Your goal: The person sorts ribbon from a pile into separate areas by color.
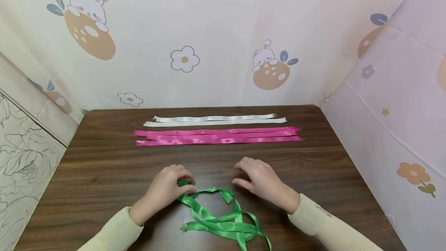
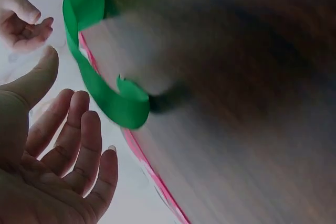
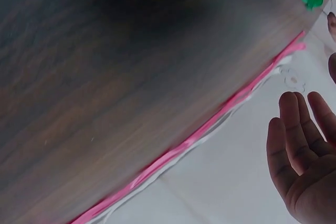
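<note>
Tangled green satin ribbon (image 1: 240, 226) lies in loops at the near middle of the table, between the two forearms. My left hand (image 1: 163, 189) is at the ribbon's left end, thumb and fingers apart around a curled piece. In the left wrist view the fingers of that hand (image 2: 71, 156) are loosely bent, and the green ribbon (image 2: 107, 100) curves past their tips without being gripped. My right hand (image 1: 263, 181) hovers right of the loops, fingers relaxed and holding nothing. The right wrist view shows the same hand (image 3: 307, 163) with a bare palm.
Three pink ribbons (image 1: 216, 136) lie side by side across the table, beyond the hands. Behind them are two white ribbons (image 1: 214, 121), laid straight. The brown wooden table (image 1: 104, 158) ends at a patterned curtain (image 1: 216, 18) at the back and right.
</note>
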{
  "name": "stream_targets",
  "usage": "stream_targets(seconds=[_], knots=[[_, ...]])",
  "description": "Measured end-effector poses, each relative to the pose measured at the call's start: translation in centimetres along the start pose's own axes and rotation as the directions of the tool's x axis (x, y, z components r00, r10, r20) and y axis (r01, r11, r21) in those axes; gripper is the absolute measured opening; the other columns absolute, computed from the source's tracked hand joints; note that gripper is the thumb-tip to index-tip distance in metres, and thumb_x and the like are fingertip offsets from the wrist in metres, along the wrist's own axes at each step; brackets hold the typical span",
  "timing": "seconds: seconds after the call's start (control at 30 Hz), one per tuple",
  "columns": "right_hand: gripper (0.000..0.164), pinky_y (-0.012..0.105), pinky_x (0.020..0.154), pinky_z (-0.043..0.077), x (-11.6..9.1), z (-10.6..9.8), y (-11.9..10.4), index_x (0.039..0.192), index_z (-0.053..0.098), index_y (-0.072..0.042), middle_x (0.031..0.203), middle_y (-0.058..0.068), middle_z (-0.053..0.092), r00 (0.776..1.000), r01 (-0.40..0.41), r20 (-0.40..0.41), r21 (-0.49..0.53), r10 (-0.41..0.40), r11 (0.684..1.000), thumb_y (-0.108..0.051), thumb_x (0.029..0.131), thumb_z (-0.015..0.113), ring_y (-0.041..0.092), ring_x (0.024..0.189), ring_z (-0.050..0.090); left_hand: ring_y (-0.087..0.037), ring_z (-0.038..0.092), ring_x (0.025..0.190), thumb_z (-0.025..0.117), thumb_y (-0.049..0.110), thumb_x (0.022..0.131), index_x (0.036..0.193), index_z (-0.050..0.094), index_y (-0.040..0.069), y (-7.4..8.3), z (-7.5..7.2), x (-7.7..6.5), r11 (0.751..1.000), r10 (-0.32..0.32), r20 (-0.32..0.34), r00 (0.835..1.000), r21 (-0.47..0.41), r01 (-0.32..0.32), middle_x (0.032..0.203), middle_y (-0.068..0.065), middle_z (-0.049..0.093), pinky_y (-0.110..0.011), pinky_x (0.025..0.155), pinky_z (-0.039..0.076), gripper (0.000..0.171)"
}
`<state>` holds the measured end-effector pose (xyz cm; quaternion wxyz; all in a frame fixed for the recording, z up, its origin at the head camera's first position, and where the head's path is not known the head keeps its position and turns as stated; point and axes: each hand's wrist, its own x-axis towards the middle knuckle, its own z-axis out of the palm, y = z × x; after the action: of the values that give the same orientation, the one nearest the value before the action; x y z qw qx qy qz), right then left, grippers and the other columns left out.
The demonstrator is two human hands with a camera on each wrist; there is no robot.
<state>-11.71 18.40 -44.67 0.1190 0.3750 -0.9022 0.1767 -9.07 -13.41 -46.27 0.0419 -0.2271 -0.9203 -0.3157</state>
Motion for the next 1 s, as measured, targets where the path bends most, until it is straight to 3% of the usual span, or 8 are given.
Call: stream_targets(seconds=[0.33,0.53,0.77,1.0], knots=[[0.031,0.028,0.073,0.054,0.5,1.3,-1.9,0.108,0.072,-0.016,0.097,-0.005,0.069,0.989,0.07,0.128,0.011,-0.071,0.997,-0.037,0.088,0.082,0.007,0.081,0.061,-0.007,0.06,0.074,0.092,0.035,0.074,0.089,0.079,0.019,0.7,1.5,-0.1,0.997,0.069,0.029,0.997,0.014,-0.069,0.08,0.009,0.069,-0.025,0.071,0.046,0.026],[0.032,0.026,0.073,0.052,0.9,2.1,-2.7,0.109,0.073,-0.017,0.099,-0.005,0.069,0.974,0.132,0.187,0.007,-0.131,0.991,-0.041,0.09,0.08,0.007,0.083,0.063,-0.004,0.057,0.073,0.091,0.035,0.075,0.089,0.079,0.02,1.0,2.2,0.1,0.996,0.064,0.074,0.995,0.055,-0.068,0.078,0.011,0.067,-0.022,0.069,0.041,0.024],[0.032,0.024,0.073,0.05,1.6,2.9,-3.4,0.108,0.074,-0.018,0.097,-0.007,0.068,0.954,0.157,0.261,-0.028,-0.144,0.987,-0.043,0.09,0.078,0.007,0.084,0.062,-0.003,0.056,0.073,0.09,0.029,0.078,0.087,0.078,0.019,1.2,2.8,0.1,0.995,0.072,0.102,0.992,0.065,-0.079,0.076,0.012,0.068,-0.021,0.068,0.04,0.018],[0.019,0.022,0.069,0.045,2.0,3.8,-3.7,0.1,0.076,-0.021,0.089,-0.009,0.067,0.953,0.203,0.242,-0.056,-0.184,0.978,-0.039,0.094,0.075,0.006,0.079,0.06,-0.002,0.058,0.073,0.087,0.022,0.082,0.085,0.078,0.019,1.3,3.2,0.2,0.993,0.091,0.122,0.988,0.069,-0.1,0.076,0.012,0.069,-0.022,0.067,0.042,0.01]])
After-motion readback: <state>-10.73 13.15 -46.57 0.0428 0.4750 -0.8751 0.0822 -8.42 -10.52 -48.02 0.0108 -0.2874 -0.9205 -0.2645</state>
